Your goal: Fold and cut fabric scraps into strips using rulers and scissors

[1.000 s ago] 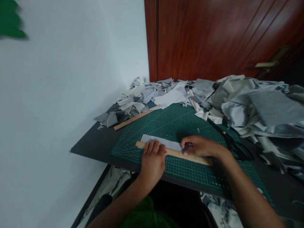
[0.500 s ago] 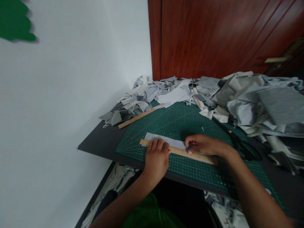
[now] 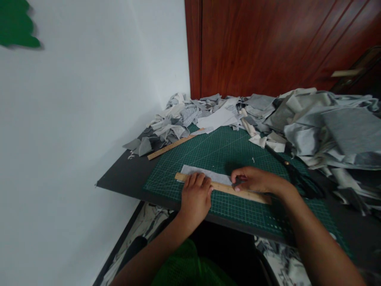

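Observation:
A light grey strip of fabric (image 3: 218, 175) lies on the green cutting mat (image 3: 220, 153). Across its lower edge runs a wooden ruler (image 3: 224, 188), slanting slightly down to the right. My left hand (image 3: 197, 195) presses on the ruler, fingers bent together over its left half. At the right end of the strip is my right hand (image 3: 250, 179), its thumb and fingers curled in a pinch beside the ruler's upper edge. Whatever sits between those fingers is hidden. Black-handled scissors (image 3: 287, 163) lie just beyond my right wrist.
Another wooden ruler (image 3: 169, 149) lies at the mat's left edge. Heaped grey and white fabric scraps (image 3: 178, 119) line the back, with a bigger pile (image 3: 324, 123) at right. The dark tabletop (image 3: 119, 174) meets a white wall at left; a wooden door (image 3: 268, 47) stands behind.
The whole view has shifted very slightly. Both hands, the ruler and the fabric strip keep the same places relative to each other.

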Motion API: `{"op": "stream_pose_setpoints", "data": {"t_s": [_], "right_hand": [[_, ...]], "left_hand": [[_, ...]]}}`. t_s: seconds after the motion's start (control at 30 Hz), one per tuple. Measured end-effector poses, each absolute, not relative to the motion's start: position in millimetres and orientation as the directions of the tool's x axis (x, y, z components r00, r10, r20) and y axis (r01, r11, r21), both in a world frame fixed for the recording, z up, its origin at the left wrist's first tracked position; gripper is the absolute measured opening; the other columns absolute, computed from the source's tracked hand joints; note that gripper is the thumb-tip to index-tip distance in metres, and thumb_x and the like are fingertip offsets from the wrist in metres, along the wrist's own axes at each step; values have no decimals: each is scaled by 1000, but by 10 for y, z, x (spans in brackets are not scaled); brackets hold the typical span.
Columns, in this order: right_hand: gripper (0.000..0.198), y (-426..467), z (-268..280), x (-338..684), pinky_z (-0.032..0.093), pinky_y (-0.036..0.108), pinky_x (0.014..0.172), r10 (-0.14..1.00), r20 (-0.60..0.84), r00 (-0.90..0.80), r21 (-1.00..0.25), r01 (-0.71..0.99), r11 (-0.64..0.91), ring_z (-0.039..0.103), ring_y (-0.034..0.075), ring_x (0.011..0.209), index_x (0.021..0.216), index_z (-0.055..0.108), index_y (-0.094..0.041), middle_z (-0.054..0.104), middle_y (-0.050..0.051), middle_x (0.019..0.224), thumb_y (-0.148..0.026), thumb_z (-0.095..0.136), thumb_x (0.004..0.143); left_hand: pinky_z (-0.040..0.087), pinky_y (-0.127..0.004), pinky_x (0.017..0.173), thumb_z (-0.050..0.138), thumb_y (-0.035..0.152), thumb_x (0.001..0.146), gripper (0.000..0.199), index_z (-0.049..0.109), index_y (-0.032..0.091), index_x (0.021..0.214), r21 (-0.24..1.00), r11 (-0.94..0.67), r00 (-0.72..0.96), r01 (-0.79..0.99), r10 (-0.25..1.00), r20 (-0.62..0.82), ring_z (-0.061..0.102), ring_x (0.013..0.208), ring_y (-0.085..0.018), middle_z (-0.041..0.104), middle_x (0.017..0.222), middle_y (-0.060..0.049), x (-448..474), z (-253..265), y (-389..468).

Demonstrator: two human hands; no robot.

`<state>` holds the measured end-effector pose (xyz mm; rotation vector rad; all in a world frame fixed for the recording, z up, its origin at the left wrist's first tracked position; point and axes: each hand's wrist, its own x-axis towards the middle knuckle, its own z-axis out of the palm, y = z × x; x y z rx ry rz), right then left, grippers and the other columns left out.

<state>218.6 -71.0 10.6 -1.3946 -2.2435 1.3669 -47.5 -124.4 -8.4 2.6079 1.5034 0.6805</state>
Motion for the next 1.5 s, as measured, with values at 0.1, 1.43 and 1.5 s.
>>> {"op": "stream_pose_setpoints", "data": {"t_s": [0.1,1.43,1.5], "right_hand": [[19,-695,103,2193,37,25,63,771,-301,-561,-773,617,147,53,17,72,90,71,-19,58,-2,76,-33,73,77],[19,-676,141,2068,33,26,61,918,-69,-389,-568,772,285,54,16,71,82,64,-17,62,1,80,-33,74,87],[19,-654,125,2092,33,26,61,911,-44,-410,-589,748,307,53,15,70,81,63,-17,61,1,79,-32,71,90]], "left_hand": [[48,-53,105,56,17,98,20,69,22,112,299,-533,424,792,831,360,58,114,-30,66,115,-9,-513,-100,-1215],[42,-55,110,68,52,94,54,61,15,132,213,-754,703,621,657,272,48,133,-37,57,139,-17,-503,-115,-1239],[42,-56,110,68,59,92,59,62,17,133,196,-745,701,637,666,255,48,134,-38,57,139,-17,-496,-123,-1242]]}}
